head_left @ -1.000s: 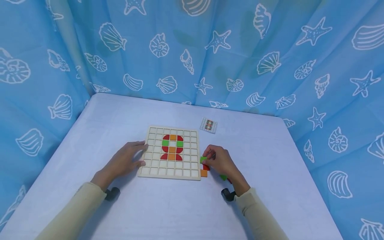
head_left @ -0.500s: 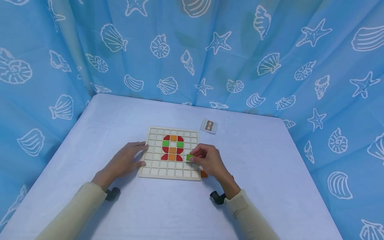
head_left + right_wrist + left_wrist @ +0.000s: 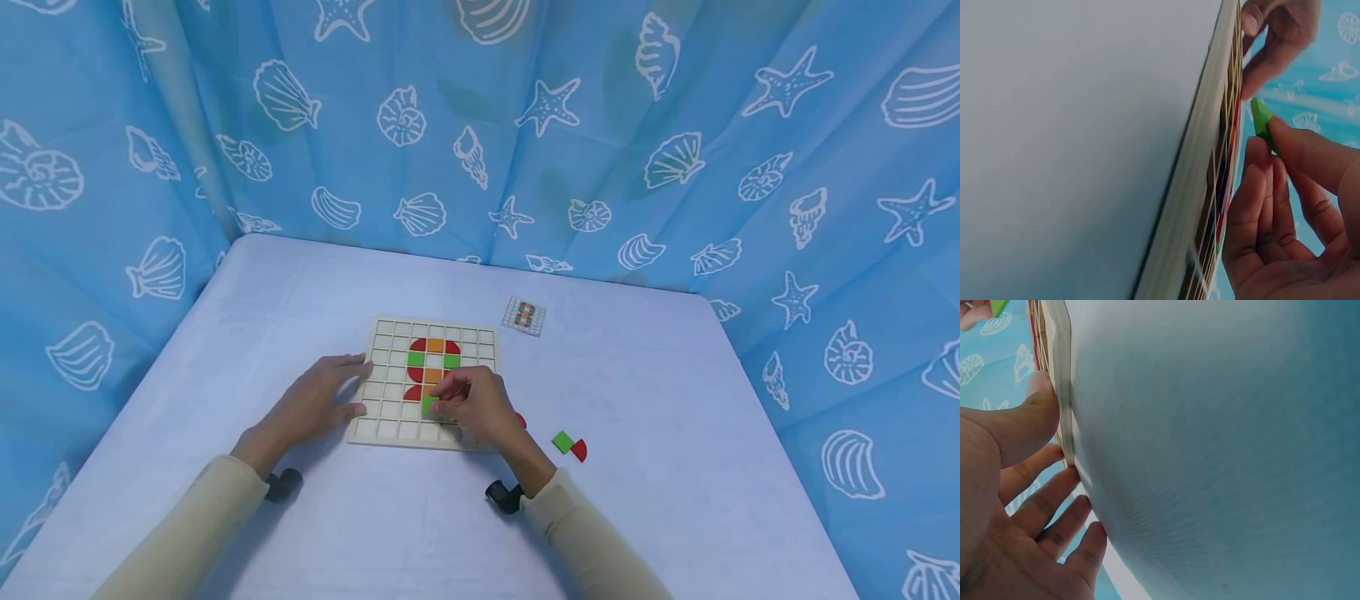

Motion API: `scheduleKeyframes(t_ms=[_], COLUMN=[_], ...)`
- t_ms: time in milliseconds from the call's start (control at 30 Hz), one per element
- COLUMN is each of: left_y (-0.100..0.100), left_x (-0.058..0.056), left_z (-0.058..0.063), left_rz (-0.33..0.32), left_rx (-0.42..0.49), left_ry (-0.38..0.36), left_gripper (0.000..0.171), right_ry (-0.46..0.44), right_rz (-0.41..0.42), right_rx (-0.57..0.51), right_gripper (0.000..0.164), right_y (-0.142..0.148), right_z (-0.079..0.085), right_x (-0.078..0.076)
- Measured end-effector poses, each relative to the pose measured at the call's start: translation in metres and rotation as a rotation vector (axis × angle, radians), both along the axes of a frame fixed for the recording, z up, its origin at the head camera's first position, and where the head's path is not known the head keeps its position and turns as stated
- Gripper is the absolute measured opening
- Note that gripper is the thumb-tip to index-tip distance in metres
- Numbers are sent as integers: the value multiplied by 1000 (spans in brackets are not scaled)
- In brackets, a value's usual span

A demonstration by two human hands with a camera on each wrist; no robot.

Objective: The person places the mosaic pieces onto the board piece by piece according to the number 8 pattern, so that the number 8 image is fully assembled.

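A wooden grid board (image 3: pixel 408 430) lies on the table, with red curved tiles (image 3: pixel 417 374), orange squares (image 3: pixel 435 345) and green squares (image 3: pixel 416 359) set in its cells. My left hand (image 3: pixel 318 397) rests along the board's left edge, thumb and fingers extended; the left wrist view shows the thumb (image 3: pixel 1032 422) at the rim. Between thumb and fingertips, my right hand (image 3: pixel 480 408) pinches a green square tile (image 3: pixel 430 405), held over the cells just below the lowest orange tile. In the right wrist view this green tile (image 3: pixel 1261 120) is tilted and raised off the board. The hand hides the board's lower right part.
Right of the board lie a loose green tile (image 3: pixel 562 442) and a red quarter-round tile (image 3: pixel 579 451). Another red piece (image 3: pixel 521 421) shows partly behind the right wrist. Beyond the board's upper right corner is a small pattern card (image 3: pixel 524 316). A blue shell-print curtain (image 3: pixel 480 125) encloses the table.
My right hand has carried the green tile leftward, from beside the board's right edge to over its lower middle. The loose tiles at right are uncovered. My left hand has stayed in place.
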State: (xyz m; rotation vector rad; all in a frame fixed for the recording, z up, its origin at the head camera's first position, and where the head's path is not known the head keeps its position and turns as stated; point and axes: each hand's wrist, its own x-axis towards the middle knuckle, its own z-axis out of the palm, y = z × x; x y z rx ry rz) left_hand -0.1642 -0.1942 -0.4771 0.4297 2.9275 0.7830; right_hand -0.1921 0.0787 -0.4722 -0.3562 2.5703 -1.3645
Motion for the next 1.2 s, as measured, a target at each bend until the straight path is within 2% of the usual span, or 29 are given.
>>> scheduleKeyframes(t_ms=[167,433,600,767,933,1033,1200], left_y=[0,-1,-1,-1,-1,-1,-1], left_x=[0,-1,-2,-3,-3,-3,-2], left_z=[0,-1,-1,-1,-1,-1,-1], left_rz=[-9,-26,-18,-8,-6,-3,4], left_rx=[-4,7,12,9,0,-5,-6], left_ry=[8,19,9,-4,-2,-2,-3], left_gripper=[70,69,70,70,71,72,73], right_ry=[-32,9,32,11,-18,-17,-8], right_rz=[-4,-13,-3,35,61,64,28], right_rx=[44,171,205,180,71,26,19], right_gripper=[10,15,16,16,17,16,20], right_y=[-17,-37,-40,-36,-20,-7,16], right_z=[1,-3,-1,0,0,3,6], right_x=[3,4,4,3,4,4,5])
